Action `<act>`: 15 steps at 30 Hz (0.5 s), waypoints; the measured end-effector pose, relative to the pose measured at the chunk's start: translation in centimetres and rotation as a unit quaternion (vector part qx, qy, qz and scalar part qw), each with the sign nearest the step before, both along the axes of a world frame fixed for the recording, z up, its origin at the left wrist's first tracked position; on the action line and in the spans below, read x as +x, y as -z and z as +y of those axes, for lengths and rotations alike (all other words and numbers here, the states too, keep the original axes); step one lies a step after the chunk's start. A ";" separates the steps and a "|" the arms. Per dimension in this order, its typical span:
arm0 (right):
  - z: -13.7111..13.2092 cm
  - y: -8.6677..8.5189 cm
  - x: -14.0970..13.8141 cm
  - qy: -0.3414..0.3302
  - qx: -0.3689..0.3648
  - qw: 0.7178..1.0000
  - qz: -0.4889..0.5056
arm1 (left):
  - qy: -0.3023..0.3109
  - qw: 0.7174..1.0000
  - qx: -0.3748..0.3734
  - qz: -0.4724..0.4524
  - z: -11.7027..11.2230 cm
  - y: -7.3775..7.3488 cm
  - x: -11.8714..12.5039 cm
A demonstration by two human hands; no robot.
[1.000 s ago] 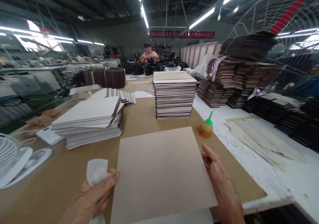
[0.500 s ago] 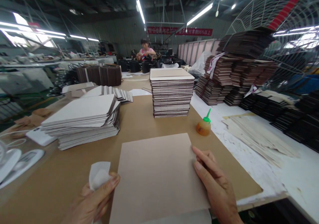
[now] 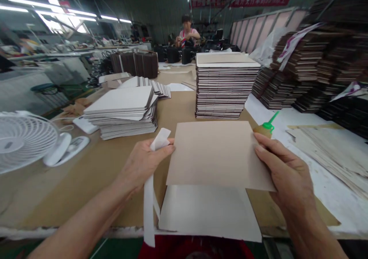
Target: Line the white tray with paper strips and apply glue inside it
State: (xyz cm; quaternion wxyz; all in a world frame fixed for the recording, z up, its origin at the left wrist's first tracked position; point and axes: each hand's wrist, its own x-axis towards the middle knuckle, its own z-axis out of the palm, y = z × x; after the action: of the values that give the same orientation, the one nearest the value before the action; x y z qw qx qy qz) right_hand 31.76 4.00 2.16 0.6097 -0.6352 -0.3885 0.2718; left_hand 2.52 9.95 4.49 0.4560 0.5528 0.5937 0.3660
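Our left hand (image 3: 143,159) and right hand (image 3: 290,170) clamp fingers (image 3: 166,151) on the card (image 3: 211,155) at nine and three o'clock, twelve-ward of the board (image 3: 209,213); we should hold it level, strip (image 3: 148,211) clear.

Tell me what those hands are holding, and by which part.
The left hand and right hand hold a beige, rectangular, card-like sheet by its opposite side edges; the left also grips a long white strip near its upper end.
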 end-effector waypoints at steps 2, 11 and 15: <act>-0.2 0.9 0.1 -0.008 -0.041 0.999 0.006 | 0.021 0.999 -0.019 0.037 0.0 0.2 -0.5; -4.3 5.2 0.7 -0.086 -0.128 0.969 -0.193 | 0.093 0.979 -0.148 0.102 -2.7 4.2 -1.3; -5.1 5.2 1.2 -0.144 -0.101 0.932 -0.317 | 0.100 0.973 -0.150 0.144 -3.2 5.2 -1.1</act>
State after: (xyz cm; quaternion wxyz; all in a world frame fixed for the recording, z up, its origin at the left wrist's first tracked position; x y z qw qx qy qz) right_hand 32.99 -1.14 -3.07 0.3416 -0.6838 -0.6194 0.1792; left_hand 1.46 6.78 -0.75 0.4779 0.5816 0.6429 0.1414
